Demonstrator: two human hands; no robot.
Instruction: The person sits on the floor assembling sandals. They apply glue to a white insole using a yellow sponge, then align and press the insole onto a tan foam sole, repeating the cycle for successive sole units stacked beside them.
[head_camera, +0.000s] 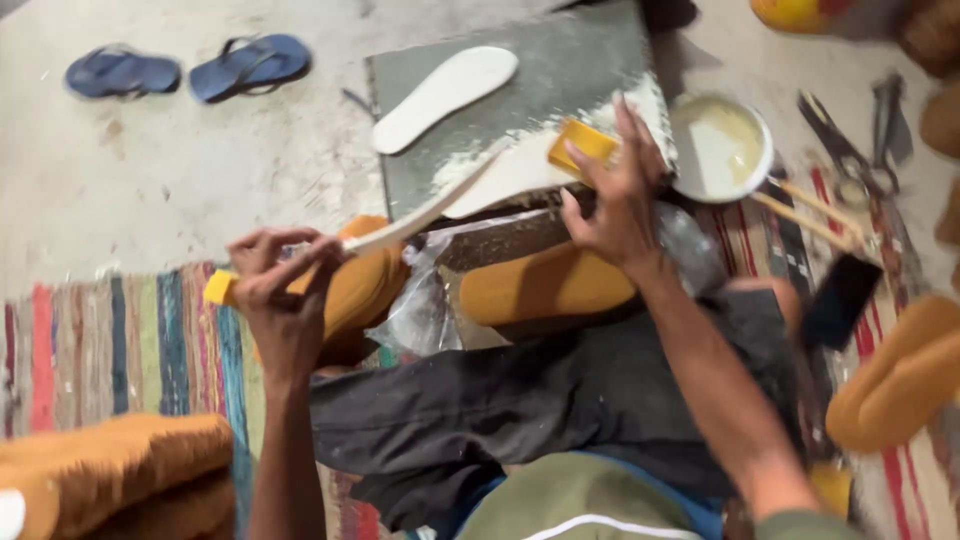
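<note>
Between my two hands runs a white sole (470, 185), its heel end pinched in my left hand (283, 290) and its broad end lying on the grey slab (580, 70) under my right hand (618, 200). My left fingers are curled tight round the narrow end, and a small yellow piece (218, 288) shows just beside my left thumb, touching the hand. My right fingers are closed on a yellow sponge (582, 145), pressed down on the sole's wide end, where pale paste is smeared across the slab. Beyond my right hand, further up the slab, lies a second white sole (445, 98), well apart from the one I hold. Just right of my right hand stands a white bowl (720, 148) of cream-coloured glue. Past it lie scissors (850, 140) on the striped rug (110, 350). Below the held sole, near both wrists, sit mustard-coloured shoe uppers (545, 285). Far beyond my left hand, two blue flip-flops (190, 70) lie on the concrete floor (200, 170).
</note>
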